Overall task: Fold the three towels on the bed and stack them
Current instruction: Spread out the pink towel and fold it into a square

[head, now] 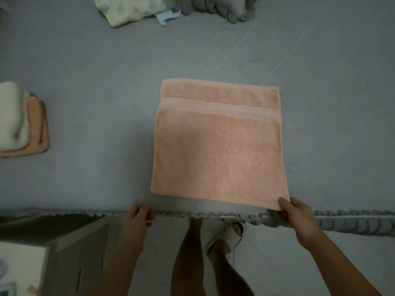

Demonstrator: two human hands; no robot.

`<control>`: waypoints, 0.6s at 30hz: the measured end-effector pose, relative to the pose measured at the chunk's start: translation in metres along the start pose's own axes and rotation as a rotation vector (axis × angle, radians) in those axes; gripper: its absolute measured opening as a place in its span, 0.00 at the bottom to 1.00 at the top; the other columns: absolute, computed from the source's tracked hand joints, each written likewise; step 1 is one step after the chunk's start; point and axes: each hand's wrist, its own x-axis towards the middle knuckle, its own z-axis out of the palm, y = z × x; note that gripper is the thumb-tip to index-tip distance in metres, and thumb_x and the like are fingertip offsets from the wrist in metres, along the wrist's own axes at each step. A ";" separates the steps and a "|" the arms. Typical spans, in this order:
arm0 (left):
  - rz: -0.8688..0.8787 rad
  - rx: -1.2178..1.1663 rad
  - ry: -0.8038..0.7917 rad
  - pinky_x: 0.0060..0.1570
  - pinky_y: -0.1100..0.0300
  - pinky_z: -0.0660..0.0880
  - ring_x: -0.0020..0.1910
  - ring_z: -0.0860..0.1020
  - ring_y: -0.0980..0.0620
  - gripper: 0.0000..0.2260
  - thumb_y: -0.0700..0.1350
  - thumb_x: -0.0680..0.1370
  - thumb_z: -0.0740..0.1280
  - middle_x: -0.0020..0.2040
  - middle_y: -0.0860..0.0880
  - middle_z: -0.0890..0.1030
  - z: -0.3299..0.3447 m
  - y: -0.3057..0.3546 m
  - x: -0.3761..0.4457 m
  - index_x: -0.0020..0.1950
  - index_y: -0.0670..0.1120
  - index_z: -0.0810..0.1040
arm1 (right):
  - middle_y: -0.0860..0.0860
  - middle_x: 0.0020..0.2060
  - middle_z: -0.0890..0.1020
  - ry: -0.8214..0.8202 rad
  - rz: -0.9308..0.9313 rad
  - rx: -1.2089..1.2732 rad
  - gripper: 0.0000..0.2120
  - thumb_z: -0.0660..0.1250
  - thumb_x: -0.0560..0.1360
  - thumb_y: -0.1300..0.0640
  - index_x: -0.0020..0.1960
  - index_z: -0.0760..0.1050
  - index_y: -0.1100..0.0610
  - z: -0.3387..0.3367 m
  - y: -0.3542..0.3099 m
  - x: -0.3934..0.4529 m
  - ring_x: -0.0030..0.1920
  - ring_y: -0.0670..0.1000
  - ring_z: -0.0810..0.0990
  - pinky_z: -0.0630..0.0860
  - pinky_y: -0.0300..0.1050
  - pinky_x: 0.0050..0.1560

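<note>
The right hand (296, 212) pinches the near right corner of the pink towel (218, 146), thumb on top of the cloth and fingers curled beneath it, just over the near edge of the bed (96, 103); the left hand (139, 215) hangs at that same near edge, left of the towel and apart from it, its fingers loosely curled; whether a thin pale strand at its fingertips is held I cannot tell, as the frame is soft there.

The pink towel lies flat on the bed, folded into a rough square, its near edge close to the bed's near edge and right of centre; a second layer shows as a band along its far side, with a hem stripe across it; its left, far and right edges lie free on the grey bedcover, with bare cover all around them.

Well to the left, near the bed's left edge, sits a stack of folded towels (19, 122), a white one atop a pink one, partly cut by the frame; at the far edge lie a pale printed cloth (128, 9) and a grey bundle (218, 7); a ruffled trim (352, 221) runs along the near edge; below it are the person's legs, a white slipper (226, 238) and a cabinet (70, 253) at lower left.
</note>
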 end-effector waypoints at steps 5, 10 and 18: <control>-0.014 -0.003 -0.087 0.35 0.55 0.76 0.37 0.81 0.46 0.03 0.45 0.79 0.65 0.45 0.44 0.83 0.004 0.020 0.003 0.50 0.46 0.76 | 0.50 0.27 0.80 -0.017 -0.027 -0.012 0.08 0.67 0.77 0.60 0.40 0.79 0.60 -0.018 -0.008 -0.011 0.32 0.52 0.77 0.72 0.44 0.32; 0.016 0.108 -0.070 0.35 0.50 0.79 0.37 0.80 0.45 0.14 0.50 0.78 0.68 0.47 0.45 0.80 0.040 0.060 0.025 0.57 0.45 0.71 | 0.59 0.35 0.83 -0.034 0.045 0.004 0.04 0.66 0.76 0.63 0.45 0.80 0.60 -0.008 -0.017 0.004 0.34 0.56 0.80 0.79 0.51 0.40; -0.192 0.181 -0.228 0.30 0.59 0.75 0.28 0.76 0.50 0.04 0.39 0.76 0.69 0.35 0.43 0.79 0.007 0.045 -0.013 0.48 0.42 0.74 | 0.58 0.36 0.76 -0.052 0.161 0.187 0.02 0.64 0.78 0.63 0.51 0.73 0.61 -0.017 -0.003 -0.018 0.30 0.55 0.71 0.75 0.49 0.36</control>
